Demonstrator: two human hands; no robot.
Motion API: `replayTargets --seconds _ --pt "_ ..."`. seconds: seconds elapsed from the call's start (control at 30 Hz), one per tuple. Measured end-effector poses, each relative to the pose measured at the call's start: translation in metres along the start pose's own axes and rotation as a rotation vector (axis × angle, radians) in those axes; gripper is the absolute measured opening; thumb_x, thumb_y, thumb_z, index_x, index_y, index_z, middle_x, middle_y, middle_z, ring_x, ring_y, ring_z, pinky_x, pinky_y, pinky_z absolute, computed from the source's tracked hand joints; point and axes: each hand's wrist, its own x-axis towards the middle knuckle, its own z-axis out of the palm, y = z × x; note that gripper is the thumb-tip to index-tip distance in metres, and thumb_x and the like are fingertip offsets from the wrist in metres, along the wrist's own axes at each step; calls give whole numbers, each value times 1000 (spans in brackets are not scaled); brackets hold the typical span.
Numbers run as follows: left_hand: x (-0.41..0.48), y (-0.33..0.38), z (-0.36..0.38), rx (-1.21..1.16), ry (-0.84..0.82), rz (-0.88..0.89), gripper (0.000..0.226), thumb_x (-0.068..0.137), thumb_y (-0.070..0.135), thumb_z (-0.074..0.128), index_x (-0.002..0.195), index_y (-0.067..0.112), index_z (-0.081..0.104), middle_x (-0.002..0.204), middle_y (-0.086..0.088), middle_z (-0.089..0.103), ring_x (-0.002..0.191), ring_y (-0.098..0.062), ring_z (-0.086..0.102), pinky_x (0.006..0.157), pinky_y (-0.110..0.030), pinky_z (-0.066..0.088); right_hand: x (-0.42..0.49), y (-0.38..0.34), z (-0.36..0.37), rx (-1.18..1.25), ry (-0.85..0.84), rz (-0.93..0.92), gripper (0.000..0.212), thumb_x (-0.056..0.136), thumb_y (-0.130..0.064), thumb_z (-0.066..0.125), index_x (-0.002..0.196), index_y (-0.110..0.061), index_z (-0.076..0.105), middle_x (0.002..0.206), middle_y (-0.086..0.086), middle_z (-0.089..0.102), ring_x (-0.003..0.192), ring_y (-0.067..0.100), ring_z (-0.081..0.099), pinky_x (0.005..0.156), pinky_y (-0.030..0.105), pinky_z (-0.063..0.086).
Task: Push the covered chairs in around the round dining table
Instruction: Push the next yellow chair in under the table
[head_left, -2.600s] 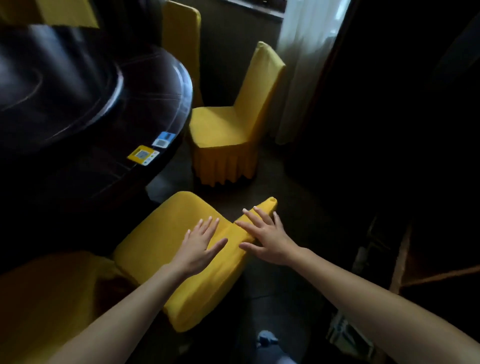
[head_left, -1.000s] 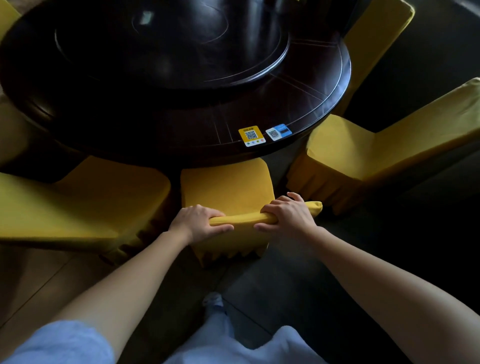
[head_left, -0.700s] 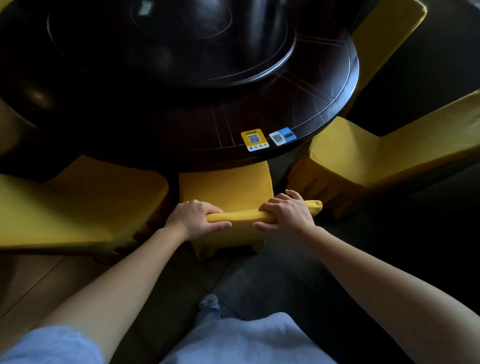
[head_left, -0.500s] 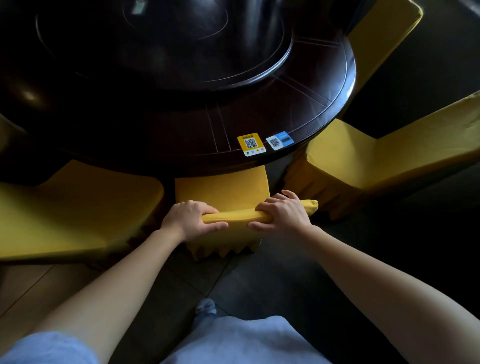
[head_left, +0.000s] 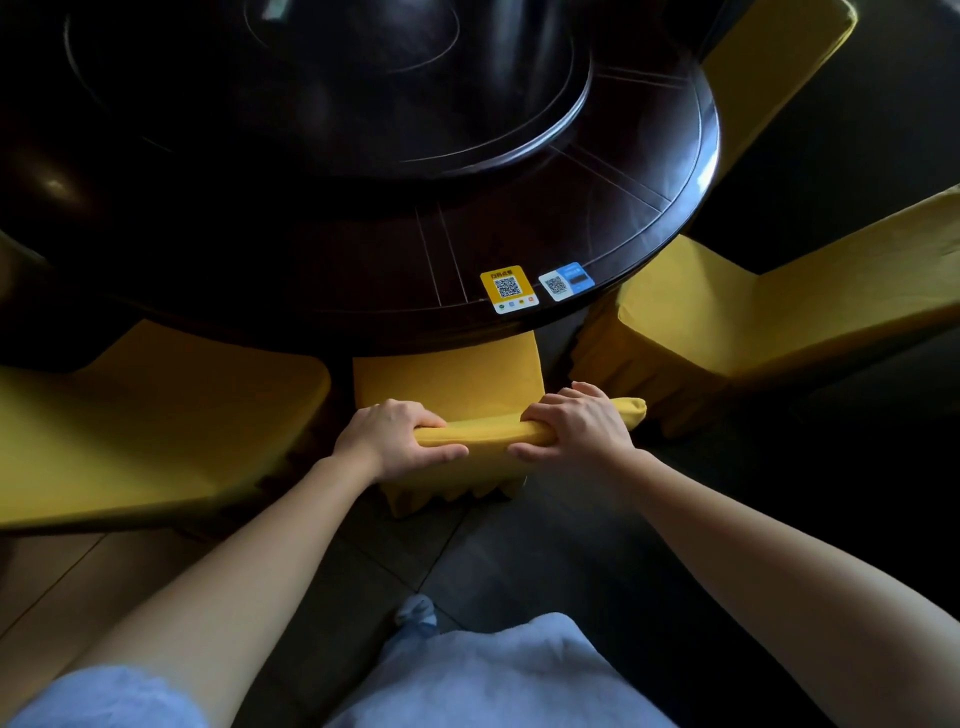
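Currently, left hand (head_left: 387, 436) and right hand (head_left: 576, 428) each grip the backrest top of the middle chair (head_left: 447, 379), fingers (head_left: 540, 414) curled fully round it. Its seat front sits under the round bench (head_left: 363, 270) edge, between left-side chair (head_left: 156, 415) and right-side chair (head_left: 753, 322).

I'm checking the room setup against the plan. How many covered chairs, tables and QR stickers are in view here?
yellow covered chairs: 4
round table: 1
QR stickers: 2
Total: 7
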Motion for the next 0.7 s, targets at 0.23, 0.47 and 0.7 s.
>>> replayTargets --seconds 0.23,0.47,0.7 --pt "1 1 -1 16 -41 -14 64 74 76 47 116 30 64 112 7 62 92 -10 53 71 -28 45 -2 -10 -4 -1 -55 48 99 62 -93 1 112 -34 62 106 -9 67 104 15 60 104 40 34" --pt "2 0 -1 28 -65 -1 67 74 78 43 115 30 64 109 7 64 90 -10 56 76 -32 53 -15 -20 -2 9 10 111 98 66 -90 0 116 -30 59 113 -6 65 109 17 58 105 37 35" --pt "11 3 -6 84 -268 -53 82 67 87 32 127 35 55 111 6 61 100 -16 56 84 -38 53 -27 -32 8 64 112 197 71 81 -76 28 120 -23 56 123 -1 61 119 21 52 109 39 30"
